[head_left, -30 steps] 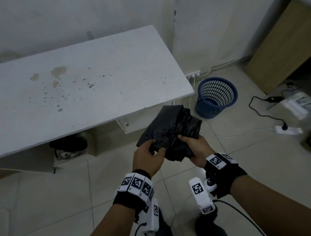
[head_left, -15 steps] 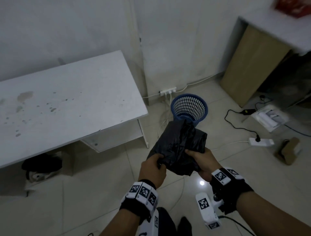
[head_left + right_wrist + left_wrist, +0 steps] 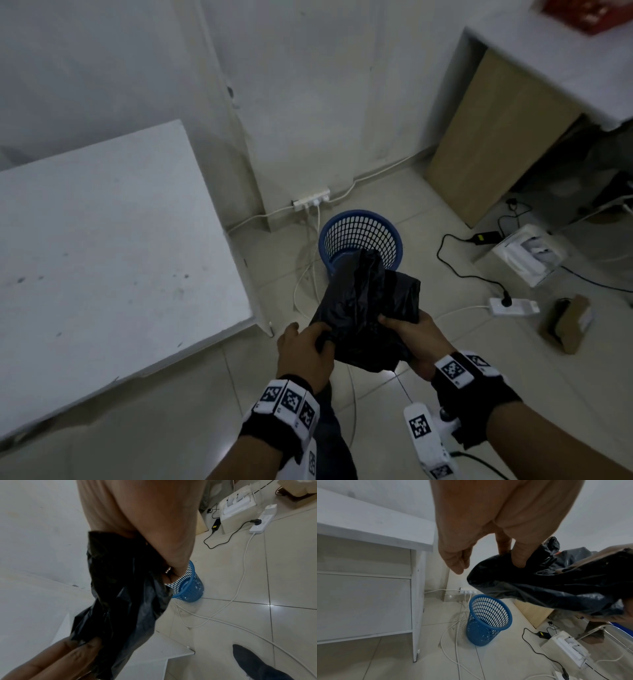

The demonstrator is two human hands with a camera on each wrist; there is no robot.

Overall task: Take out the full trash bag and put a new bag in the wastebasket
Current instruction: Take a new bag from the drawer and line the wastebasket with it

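A crumpled black trash bag (image 3: 370,308) hangs in the air between both hands. My left hand (image 3: 305,349) pinches its left edge, thumb and fingers curled on the plastic (image 3: 513,563). My right hand (image 3: 411,337) grips the bag's right side (image 3: 120,595). A blue mesh wastebasket (image 3: 359,240) stands on the tiled floor just beyond the bag, upright, with no liner in it (image 3: 488,619). In the right wrist view the wastebasket (image 3: 190,588) shows partly behind the hand.
A white table (image 3: 102,257) stands at the left. White cables (image 3: 453,635) trail from a wall power strip (image 3: 310,202) past the basket. At the right lie a floor power strip (image 3: 510,306), a black adapter, a white box (image 3: 527,253), a small cardboard box (image 3: 568,325) and a wooden panel.
The view has swung right and closer to the wastebasket, which now sits directly beyond the bag. Both hands keep their hold on the black bag.
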